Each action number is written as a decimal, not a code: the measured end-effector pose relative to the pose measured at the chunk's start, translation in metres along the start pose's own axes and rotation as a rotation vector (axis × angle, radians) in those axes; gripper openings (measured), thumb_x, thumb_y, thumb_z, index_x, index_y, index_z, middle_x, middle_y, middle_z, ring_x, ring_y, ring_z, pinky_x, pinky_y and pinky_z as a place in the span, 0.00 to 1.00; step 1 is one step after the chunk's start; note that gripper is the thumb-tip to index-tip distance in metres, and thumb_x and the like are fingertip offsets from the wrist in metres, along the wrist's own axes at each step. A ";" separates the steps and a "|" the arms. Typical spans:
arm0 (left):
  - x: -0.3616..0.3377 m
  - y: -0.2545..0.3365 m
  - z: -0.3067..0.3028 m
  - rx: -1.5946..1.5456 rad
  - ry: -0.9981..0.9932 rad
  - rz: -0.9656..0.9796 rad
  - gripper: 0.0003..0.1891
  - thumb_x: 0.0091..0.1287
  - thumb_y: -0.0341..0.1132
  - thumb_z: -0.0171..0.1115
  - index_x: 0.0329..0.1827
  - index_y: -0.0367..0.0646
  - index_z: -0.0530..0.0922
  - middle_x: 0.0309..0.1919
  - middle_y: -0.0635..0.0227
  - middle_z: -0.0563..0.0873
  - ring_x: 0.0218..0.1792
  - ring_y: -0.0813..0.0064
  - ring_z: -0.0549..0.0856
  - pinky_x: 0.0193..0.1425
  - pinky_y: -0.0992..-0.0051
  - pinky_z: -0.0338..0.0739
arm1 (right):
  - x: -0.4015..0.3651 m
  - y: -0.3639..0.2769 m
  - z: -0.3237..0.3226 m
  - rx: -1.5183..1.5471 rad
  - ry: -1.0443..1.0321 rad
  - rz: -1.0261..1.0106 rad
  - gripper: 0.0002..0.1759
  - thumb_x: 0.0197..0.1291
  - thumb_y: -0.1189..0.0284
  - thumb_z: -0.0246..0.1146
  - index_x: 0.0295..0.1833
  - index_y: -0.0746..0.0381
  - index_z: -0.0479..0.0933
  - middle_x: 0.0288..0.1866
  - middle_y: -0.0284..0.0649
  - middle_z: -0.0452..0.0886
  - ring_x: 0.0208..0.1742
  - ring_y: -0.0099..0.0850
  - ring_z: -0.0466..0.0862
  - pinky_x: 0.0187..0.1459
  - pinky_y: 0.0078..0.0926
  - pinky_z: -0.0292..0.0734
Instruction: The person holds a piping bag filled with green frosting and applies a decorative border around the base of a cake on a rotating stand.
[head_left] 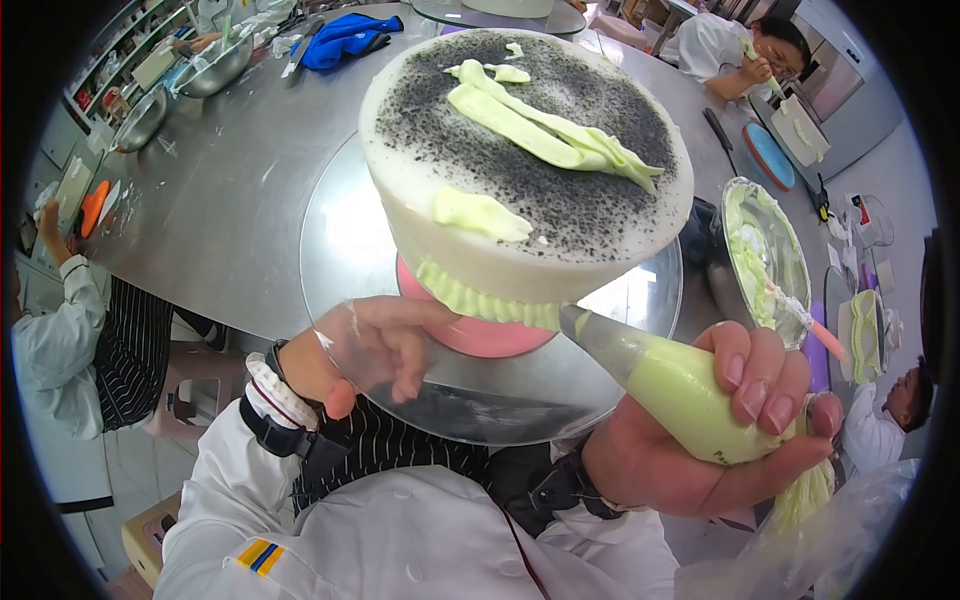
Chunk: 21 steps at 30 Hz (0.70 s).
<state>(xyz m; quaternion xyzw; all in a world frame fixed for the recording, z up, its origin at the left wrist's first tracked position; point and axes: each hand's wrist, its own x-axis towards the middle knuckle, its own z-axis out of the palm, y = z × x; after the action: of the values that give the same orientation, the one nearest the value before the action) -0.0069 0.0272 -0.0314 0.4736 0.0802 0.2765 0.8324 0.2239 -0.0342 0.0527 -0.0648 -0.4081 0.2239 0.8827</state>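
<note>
A round white cake form [430,215] stands on a pink base [500,338] on a glass turntable [335,250]. Dark specks and pale green cream strokes [540,135] cover its top. A ridged green cream border [480,303] runs along its lower near edge. My right hand [720,430] is wrapped around a piping bag [680,390] of green cream; its metal tip meets the border's right end. My left hand [375,345] is at the turntable's near left edge, partly overlapped by the glass, its index finger stretched towards the pink base, the other fingers bent and apart.
A metal bowl [765,245] of green cream with a pink-handled spatula [825,338] stands right. More metal bowls [215,70] and a blue cloth [350,40] lie at the far left. Co-workers sit at the upper right [700,50], lower right and left.
</note>
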 end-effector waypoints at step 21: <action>0.000 -0.004 -0.005 -0.046 -0.040 0.024 0.58 0.31 0.48 0.79 0.66 0.31 0.57 0.33 0.68 0.81 0.35 0.79 0.78 0.41 0.81 0.72 | 0.001 0.000 -0.001 0.017 0.020 -0.006 0.12 0.68 0.61 0.49 0.42 0.58 0.70 0.28 0.29 0.68 0.31 0.22 0.68 0.37 0.22 0.67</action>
<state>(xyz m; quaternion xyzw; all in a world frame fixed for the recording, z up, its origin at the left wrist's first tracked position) -0.0069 0.0293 -0.0372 0.4604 0.0517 0.2788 0.8412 0.2251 -0.0339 0.0527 -0.0585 -0.3975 0.2242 0.8879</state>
